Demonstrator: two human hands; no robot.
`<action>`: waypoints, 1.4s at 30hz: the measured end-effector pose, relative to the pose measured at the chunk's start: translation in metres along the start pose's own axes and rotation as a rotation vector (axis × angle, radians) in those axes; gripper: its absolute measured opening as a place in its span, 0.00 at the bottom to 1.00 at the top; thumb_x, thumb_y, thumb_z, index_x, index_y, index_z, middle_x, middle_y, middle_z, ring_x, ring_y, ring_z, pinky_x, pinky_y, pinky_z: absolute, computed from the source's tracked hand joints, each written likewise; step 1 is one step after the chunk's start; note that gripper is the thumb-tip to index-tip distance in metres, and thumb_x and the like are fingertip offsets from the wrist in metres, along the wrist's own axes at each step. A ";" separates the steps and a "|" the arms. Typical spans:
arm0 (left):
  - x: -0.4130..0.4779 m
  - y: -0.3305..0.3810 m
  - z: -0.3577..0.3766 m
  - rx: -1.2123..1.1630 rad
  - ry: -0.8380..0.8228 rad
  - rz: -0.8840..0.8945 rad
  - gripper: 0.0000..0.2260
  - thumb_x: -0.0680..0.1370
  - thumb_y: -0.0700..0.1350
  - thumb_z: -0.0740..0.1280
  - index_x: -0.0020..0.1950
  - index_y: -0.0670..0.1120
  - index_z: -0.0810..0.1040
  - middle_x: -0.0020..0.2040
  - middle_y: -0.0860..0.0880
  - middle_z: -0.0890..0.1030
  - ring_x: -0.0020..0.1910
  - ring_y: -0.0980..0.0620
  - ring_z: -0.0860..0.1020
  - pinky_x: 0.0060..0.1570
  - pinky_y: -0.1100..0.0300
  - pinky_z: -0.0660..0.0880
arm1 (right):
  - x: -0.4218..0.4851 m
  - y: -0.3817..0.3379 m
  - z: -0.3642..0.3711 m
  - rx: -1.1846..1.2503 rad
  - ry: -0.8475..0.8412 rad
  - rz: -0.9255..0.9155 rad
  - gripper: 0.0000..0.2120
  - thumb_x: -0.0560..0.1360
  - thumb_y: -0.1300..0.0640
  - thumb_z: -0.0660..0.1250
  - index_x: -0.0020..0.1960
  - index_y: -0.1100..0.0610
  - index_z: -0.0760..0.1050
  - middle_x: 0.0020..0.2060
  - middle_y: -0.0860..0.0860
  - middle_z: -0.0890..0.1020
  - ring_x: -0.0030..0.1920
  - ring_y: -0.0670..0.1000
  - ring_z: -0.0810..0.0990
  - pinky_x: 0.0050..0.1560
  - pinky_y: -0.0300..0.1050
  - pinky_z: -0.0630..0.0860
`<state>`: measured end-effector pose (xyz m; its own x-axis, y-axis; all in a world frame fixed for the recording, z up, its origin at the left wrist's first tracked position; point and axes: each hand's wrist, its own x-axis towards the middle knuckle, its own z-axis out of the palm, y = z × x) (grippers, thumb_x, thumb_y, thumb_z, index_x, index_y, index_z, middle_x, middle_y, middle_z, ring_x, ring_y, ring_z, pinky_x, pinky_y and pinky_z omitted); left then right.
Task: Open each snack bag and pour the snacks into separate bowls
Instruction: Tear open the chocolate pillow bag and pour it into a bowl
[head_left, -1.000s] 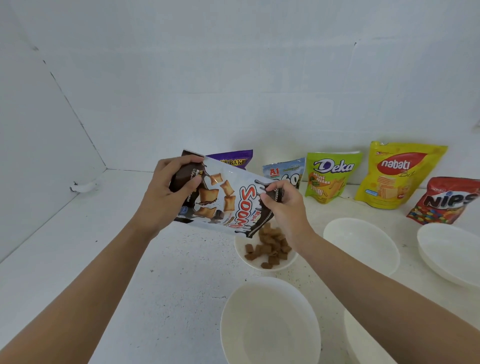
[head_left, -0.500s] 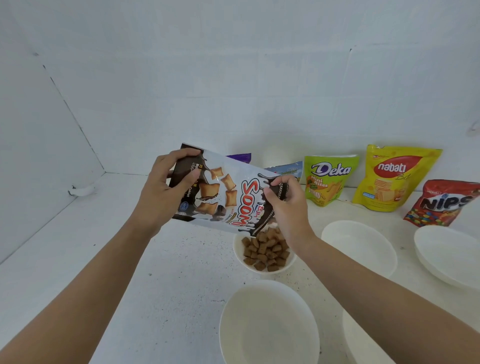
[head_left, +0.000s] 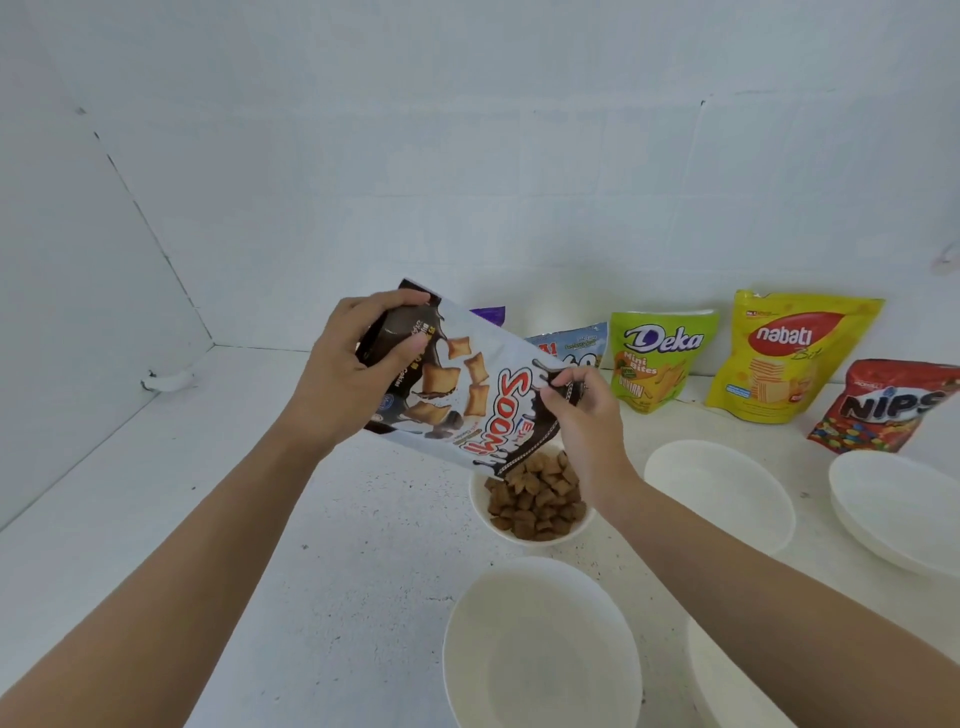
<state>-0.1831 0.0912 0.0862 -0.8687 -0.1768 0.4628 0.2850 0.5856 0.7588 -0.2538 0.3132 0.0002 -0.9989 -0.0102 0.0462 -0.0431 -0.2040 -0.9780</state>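
left hand (head_left: 353, 379) grips Soom bag (head_left: 470, 387) base | right hand (head_left: 582, 415) pinches its mouth corner | brown snacks (head_left: 535, 499) in small bowl (head_left: 480, 506) just below right hand

The Soomi bag (head_left: 467, 395) and the Deka bag (head_left: 655, 358) look like glossy printed plastic film, the bowls (head_left: 540, 654) smooth white with a soft sheen, the counter (head_left: 332, 571) matt and speckled.

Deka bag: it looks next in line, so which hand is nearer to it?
Right. The right hand, pinching the Soom bag at its mouth, is just left of the Deka bag; the left hand grips the Soom bag's bottom, further left.
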 end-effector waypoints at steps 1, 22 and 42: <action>0.002 0.002 -0.002 -0.011 0.012 0.004 0.15 0.81 0.47 0.70 0.67 0.58 0.77 0.65 0.52 0.75 0.62 0.53 0.77 0.52 0.70 0.78 | 0.000 -0.004 0.001 0.037 0.006 -0.024 0.06 0.79 0.67 0.66 0.50 0.58 0.71 0.53 0.53 0.80 0.49 0.51 0.84 0.39 0.41 0.80; 0.016 0.032 0.007 0.059 0.066 0.153 0.14 0.81 0.46 0.69 0.66 0.57 0.79 0.58 0.52 0.80 0.56 0.57 0.78 0.53 0.66 0.77 | -0.001 -0.019 -0.005 0.177 0.021 0.010 0.10 0.79 0.70 0.63 0.46 0.56 0.71 0.56 0.58 0.80 0.50 0.55 0.81 0.37 0.40 0.79; 0.033 0.056 0.013 0.170 -0.081 0.399 0.17 0.76 0.34 0.72 0.63 0.49 0.80 0.55 0.59 0.79 0.54 0.70 0.75 0.50 0.74 0.73 | 0.002 -0.010 -0.015 0.245 -0.011 0.114 0.13 0.77 0.74 0.62 0.46 0.56 0.70 0.51 0.54 0.81 0.51 0.54 0.81 0.55 0.52 0.80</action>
<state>-0.2006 0.1285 0.1383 -0.7346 0.1481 0.6621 0.5401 0.7183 0.4386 -0.2559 0.3297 0.0069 -0.9967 -0.0574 -0.0578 0.0770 -0.4321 -0.8985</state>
